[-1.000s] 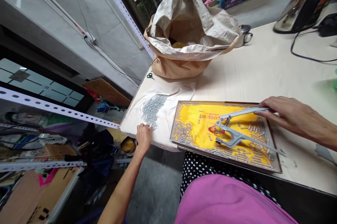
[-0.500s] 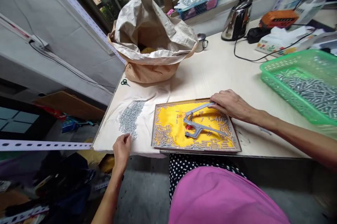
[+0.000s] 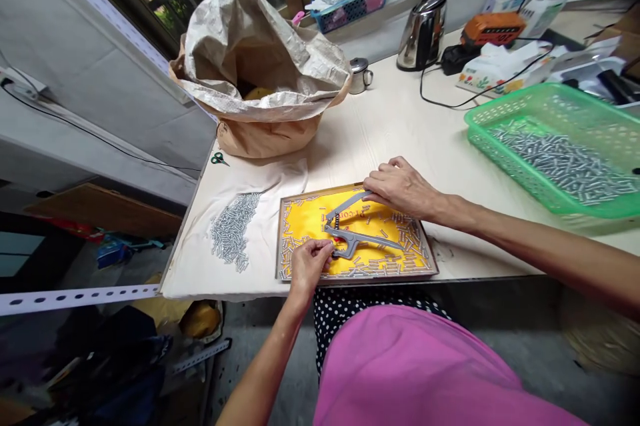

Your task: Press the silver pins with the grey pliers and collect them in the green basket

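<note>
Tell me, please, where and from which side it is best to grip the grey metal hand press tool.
Probably by the two long handles of the grey metal hand press tool, coming from the right: they point right and lie open and flat on the yellow tray, while the jaw end faces left.

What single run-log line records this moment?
left hand: at press tool jaw end, fingers pinched | right hand: on upper handle | tool: on yellow tray | loose metal pieces: on white cloth

Pale table (image 3: 400, 133): tray (image 3: 431, 266), sack (image 3: 260, 66), green basket (image 3: 550, 153) (kettle (image 3: 423, 29) behind).
</note>
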Demonstrator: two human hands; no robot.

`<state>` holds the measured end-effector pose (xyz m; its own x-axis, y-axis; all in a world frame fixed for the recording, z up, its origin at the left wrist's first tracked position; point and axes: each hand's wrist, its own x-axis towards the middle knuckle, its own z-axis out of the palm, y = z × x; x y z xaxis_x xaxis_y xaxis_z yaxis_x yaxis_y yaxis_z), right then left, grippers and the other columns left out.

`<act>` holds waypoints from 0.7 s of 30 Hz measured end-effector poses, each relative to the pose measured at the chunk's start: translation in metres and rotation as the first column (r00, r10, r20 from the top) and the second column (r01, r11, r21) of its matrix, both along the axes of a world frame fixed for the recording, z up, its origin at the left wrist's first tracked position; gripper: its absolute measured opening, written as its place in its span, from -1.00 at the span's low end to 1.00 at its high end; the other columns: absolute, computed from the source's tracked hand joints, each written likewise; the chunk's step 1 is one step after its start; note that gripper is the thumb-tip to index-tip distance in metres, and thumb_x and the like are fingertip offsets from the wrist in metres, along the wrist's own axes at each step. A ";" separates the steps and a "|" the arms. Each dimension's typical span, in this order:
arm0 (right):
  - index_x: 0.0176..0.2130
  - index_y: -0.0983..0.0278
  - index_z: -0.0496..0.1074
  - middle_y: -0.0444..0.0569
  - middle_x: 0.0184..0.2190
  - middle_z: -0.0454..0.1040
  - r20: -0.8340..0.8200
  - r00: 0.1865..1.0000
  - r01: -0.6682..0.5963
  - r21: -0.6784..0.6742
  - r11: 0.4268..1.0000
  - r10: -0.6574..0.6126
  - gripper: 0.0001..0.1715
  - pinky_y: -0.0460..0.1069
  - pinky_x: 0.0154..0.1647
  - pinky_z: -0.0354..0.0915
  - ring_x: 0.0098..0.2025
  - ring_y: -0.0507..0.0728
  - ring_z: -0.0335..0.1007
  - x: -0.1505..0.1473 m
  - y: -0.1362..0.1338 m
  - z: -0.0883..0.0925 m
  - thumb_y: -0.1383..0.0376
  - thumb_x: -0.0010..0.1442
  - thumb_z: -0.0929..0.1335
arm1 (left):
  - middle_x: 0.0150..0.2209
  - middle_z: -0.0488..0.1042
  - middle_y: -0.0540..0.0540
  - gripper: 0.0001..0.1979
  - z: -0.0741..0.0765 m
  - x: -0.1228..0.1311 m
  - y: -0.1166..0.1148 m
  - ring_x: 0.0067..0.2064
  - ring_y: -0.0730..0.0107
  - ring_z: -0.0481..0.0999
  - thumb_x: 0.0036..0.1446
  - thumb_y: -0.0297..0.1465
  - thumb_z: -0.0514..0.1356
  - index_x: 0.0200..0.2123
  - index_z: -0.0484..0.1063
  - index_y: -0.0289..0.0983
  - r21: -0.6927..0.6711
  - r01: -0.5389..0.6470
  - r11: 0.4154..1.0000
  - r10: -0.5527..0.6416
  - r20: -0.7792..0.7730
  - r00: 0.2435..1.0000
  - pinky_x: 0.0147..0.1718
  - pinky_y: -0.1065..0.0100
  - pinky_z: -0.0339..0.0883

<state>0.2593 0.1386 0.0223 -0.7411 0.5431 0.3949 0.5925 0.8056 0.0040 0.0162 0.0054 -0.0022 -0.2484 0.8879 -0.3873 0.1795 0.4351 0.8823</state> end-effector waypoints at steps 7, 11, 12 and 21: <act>-0.28 0.26 0.41 -0.05 -0.35 0.51 -0.018 1.000 0.014 0.011 1.000 -0.014 -0.60 0.07 -0.10 -0.05 -0.30 0.11 0.22 0.000 0.001 -0.003 0.09 0.41 0.17 | -0.66 0.51 -0.04 -0.87 0.005 0.010 0.008 -0.63 0.49 0.49 0.11 -0.40 0.29 -0.37 0.49 -0.38 -0.124 0.001 0.992 0.001 0.021 1.000 -0.56 0.52 0.38; -0.28 0.25 0.41 -0.06 -0.37 0.51 0.008 0.999 0.031 0.055 0.998 -0.031 -0.63 0.09 -0.11 -0.07 -0.30 0.12 0.20 -0.001 -0.003 -0.004 0.14 0.42 0.17 | -0.65 0.53 -0.06 -0.92 0.010 0.012 0.012 -0.61 0.43 0.55 0.15 -0.46 0.27 -0.38 0.46 -0.36 -0.191 0.035 0.981 -0.035 0.001 0.999 -0.54 0.50 0.44; -0.28 0.25 0.41 -0.06 -0.38 0.51 0.018 0.999 0.037 0.072 0.997 -0.038 -0.65 0.10 -0.10 -0.08 -0.30 0.13 0.19 -0.001 -0.005 -0.004 0.18 0.42 0.17 | -0.66 0.53 -0.06 -0.92 0.011 0.012 0.013 -0.61 0.42 0.56 0.15 -0.49 0.26 -0.39 0.45 -0.36 -0.198 0.043 0.979 -0.047 -0.014 0.999 -0.54 0.50 0.44; -0.17 0.23 0.43 0.01 -0.33 0.48 0.075 0.992 0.091 0.084 0.992 -0.098 -0.60 0.11 -0.15 -0.02 -0.24 0.17 0.17 0.000 -0.025 -0.010 0.36 0.40 0.07 | -0.66 0.54 -0.02 -0.89 0.010 0.004 0.025 -0.61 0.41 0.57 0.17 -0.51 0.22 -0.42 0.44 -0.32 -0.284 0.201 0.938 -0.251 -0.153 0.956 -0.59 0.52 0.37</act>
<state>0.2590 0.1134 0.0121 -0.7186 0.5809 0.3823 0.6612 0.7411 0.1167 0.0198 0.0307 0.0078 -0.1422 0.8017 -0.5806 0.4488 0.5750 0.6841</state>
